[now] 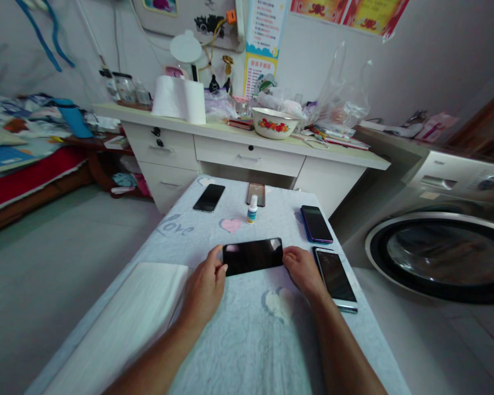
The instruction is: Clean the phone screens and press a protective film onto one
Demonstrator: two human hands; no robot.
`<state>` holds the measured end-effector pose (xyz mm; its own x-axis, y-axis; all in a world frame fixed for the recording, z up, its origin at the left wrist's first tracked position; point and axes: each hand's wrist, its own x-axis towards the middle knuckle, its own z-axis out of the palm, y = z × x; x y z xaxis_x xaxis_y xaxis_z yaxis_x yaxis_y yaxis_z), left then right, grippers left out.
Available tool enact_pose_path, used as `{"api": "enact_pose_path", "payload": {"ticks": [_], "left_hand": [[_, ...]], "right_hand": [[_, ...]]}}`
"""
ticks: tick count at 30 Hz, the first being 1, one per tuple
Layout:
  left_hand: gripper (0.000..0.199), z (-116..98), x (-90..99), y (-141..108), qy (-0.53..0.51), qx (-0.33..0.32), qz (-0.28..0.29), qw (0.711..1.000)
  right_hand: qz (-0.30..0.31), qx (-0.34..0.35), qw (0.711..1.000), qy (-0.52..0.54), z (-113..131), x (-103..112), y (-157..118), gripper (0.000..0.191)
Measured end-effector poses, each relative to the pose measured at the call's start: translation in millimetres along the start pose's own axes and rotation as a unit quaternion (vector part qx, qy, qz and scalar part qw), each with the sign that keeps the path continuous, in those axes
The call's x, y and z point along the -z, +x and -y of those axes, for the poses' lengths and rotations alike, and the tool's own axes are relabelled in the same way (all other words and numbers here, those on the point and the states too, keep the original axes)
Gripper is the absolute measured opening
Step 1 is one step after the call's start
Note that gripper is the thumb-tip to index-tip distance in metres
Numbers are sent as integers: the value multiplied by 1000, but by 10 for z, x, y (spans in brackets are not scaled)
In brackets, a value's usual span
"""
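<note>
A black phone (253,256) lies sideways, dark screen up, between my two hands over the cloth-covered table (247,340). My left hand (208,282) grips its left end, thumb at the near corner. At the right end, my right hand (303,269) has its fingers closed on the phone's edge. Beyond the phone stands a small white spray bottle (252,211), upright, in front of a phone case (256,193). Another dark phone (209,198) lies at the far left. On the right are a purple-edged phone (316,224) and a white-framed phone (336,277).
A white folded cloth or paper (127,323) covers the table's left side. Behind the table is a white desk (247,153) with a flowered bowl (275,123) and paper rolls (179,100). A washing machine (448,230) stands at the right, a bed (28,175) at the left.
</note>
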<state>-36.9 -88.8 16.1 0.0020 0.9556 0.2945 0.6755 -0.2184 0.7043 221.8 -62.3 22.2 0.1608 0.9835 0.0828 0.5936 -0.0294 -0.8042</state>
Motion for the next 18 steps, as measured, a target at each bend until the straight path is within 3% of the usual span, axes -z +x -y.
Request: {"api": "enact_pose_path", "payload": {"ticks": [10,18], "left_hand": [[24,56,-47,24,-43,45,7,998],[25,30,-29,24,-67,48,6,997]], "right_hand": [[27,-74,997,13,84,40,-32,29],[23,-64,993,93,40,27,-33,23]]}}
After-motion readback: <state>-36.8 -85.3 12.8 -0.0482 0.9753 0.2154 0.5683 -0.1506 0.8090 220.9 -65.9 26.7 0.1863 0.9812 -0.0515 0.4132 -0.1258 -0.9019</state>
